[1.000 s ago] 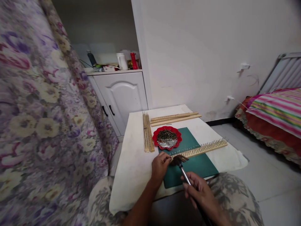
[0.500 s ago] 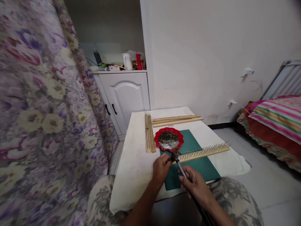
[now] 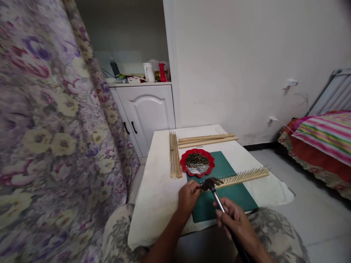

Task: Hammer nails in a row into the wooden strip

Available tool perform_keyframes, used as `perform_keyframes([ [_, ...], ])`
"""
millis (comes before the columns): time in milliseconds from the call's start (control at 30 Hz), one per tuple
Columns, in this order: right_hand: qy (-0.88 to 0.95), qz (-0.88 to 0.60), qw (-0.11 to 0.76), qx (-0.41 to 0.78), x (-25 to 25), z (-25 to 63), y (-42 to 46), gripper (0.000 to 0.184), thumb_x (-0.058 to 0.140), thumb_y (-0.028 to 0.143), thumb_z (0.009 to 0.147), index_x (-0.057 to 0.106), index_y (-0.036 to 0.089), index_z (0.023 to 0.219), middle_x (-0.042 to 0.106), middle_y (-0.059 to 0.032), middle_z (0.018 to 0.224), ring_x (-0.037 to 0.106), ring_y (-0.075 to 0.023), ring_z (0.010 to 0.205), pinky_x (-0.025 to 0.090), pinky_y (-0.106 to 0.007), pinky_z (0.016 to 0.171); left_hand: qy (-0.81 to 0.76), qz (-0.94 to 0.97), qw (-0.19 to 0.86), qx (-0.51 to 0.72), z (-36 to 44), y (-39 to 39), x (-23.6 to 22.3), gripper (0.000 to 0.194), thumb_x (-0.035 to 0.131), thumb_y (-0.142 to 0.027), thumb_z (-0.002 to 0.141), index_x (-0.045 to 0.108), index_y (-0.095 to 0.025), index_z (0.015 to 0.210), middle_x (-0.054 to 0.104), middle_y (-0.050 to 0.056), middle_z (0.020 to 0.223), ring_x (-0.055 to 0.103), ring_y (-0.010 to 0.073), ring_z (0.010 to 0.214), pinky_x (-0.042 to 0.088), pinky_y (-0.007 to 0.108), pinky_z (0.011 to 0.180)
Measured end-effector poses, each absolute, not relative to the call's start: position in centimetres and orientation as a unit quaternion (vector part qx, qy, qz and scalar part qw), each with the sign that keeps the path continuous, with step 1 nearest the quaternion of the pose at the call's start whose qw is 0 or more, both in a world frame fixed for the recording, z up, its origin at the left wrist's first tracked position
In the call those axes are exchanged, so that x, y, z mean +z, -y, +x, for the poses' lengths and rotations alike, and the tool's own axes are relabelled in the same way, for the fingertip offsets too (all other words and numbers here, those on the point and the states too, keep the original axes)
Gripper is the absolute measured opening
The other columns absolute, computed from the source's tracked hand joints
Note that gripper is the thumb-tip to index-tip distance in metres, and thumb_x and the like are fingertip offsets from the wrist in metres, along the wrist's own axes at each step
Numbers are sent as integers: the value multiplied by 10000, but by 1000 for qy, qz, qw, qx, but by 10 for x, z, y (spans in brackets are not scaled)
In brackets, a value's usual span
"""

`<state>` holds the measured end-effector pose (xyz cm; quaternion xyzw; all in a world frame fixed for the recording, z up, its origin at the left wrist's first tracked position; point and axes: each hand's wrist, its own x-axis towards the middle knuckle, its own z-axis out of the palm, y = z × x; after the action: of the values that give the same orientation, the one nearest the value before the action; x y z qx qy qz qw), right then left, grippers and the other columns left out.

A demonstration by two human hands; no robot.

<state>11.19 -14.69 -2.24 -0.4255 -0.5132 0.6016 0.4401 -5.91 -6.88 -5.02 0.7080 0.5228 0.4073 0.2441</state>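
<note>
A claw hammer (image 3: 218, 199) is gripped by its handle in my right hand (image 3: 233, 217), its dark head above the left part of a wooden strip (image 3: 246, 179). Rows of nails stand up from that strip, which lies across a green mat (image 3: 227, 199). At the strip's left end, the fingers of my left hand (image 3: 189, 195) are pinched together close beside the hammer head. Whatever they hold is too small and covered to make out. Just beyond my left hand sits a red scalloped dish (image 3: 182, 166) filled with dark and silvery nails (image 3: 196, 162).
Left of the dish lie wooden strips (image 3: 175, 157) with nail points showing at their far ends. More strips (image 3: 207, 140) lie along the back of the white-covered table (image 3: 159, 204). A cabinet (image 3: 148, 113) and wall stand behind; a floral curtain (image 3: 63, 128) hangs left, a bed (image 3: 326, 146) is right.
The hammer head dropped onto the strip's left end beside my left fingers, then rose again. My left hand stays pinched at the same place. The view has shifted slightly.
</note>
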Motion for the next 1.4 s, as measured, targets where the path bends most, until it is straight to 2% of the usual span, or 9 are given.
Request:
perform_keyframes([
  [133,471,-416,457,630,-45,127,156,314,591,439,783,492,182,932,553,76,501,331,-10,260,196,-131,290,-512,712,253,409,-62,69,-51,137,513,-152,723,642,-192,748,576,-2,768,529,115,690,375,210,633],
  [333,437,-418,439,665,-83,131,165,406,611,532,725,492,187,903,558,76,472,306,-11,223,203,-130,257,-509,718,249,404,-68,71,-41,125,507,-165,740,630,-184,754,573,13,764,528,129,701,389,219,635],
  [533,425,-421,435,673,-85,128,165,425,623,557,694,493,183,849,535,82,440,268,-2,245,164,-121,277,-531,720,191,404,-71,58,-12,145,474,-230,793,611,-183,791,578,7,744,525,130,684,388,223,635],
  [633,434,-423,423,674,-85,128,163,442,613,578,682,491,185,843,519,78,436,287,-18,258,142,-131,281,-536,751,162,349,-65,35,2,168,459,-233,801,619,-182,809,604,15,778,541,131,710,393,221,654],
  [767,449,-420,421,667,-87,129,160,444,600,590,676,485,187,822,500,79,418,278,-25,267,131,-142,292,-567,790,137,189,-46,-4,8,157,489,-186,758,639,-188,803,648,22,836,576,140,787,399,218,690],
  [967,445,-413,425,671,-90,129,157,472,600,617,656,496,187,820,497,78,432,249,-21,295,121,-154,323,-612,774,133,94,-17,-42,-1,121,579,-220,676,673,-189,744,690,54,801,616,195,788,423,249,671],
  [1267,445,-407,431,671,-92,129,155,468,618,615,641,504,193,806,490,82,437,252,-26,316,134,-149,339,-640,759,111,39,-2,-56,-4,116,604,-137,599,689,-137,678,693,151,790,632,293,806,447,343,710],
  [1400,449,-406,428,671,-92,129,154,460,613,603,658,493,188,814,495,79,436,259,-25,308,139,-145,328,-635,760,120,66,-7,-58,-7,116,571,-144,630,684,-147,655,690,137,743,632,273,769,442,335,697],
])
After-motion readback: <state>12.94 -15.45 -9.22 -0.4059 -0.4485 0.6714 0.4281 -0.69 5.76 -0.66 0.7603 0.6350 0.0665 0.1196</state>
